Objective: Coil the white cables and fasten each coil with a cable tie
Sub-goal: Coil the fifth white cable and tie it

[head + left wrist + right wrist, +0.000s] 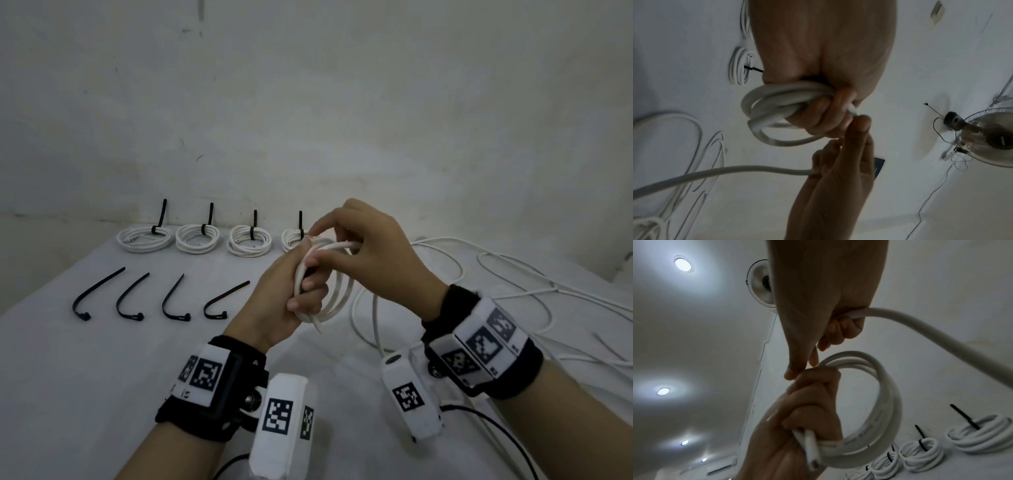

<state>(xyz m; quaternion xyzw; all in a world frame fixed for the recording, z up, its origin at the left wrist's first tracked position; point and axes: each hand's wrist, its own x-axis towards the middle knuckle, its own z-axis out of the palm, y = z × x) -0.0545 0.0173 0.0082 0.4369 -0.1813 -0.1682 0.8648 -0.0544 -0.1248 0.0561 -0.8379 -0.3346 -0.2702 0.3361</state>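
Above the table, my left hand point(305, 286) grips a half-wound coil of white cable point(342, 294), fingers curled round its loops; the cut end point(317, 325) pokes out below the palm. My right hand point(356, 250) sits just above and pinches the free run of the same cable point(920, 332), which trails off to the right. In the left wrist view the coil point(774, 100) sits in the left fingers point(824, 113), with the right hand point(840, 175) holding the strand point(735, 171) below it. Several loose black cable ties point(132, 298) lie to the left of my hands.
Several tied white coils point(197, 238), each with a black tie tail sticking up, stand in a row along the back of the white-covered table point(85, 377). Loose white cables point(496, 277) sprawl over the table's right side. A wall stands close behind.
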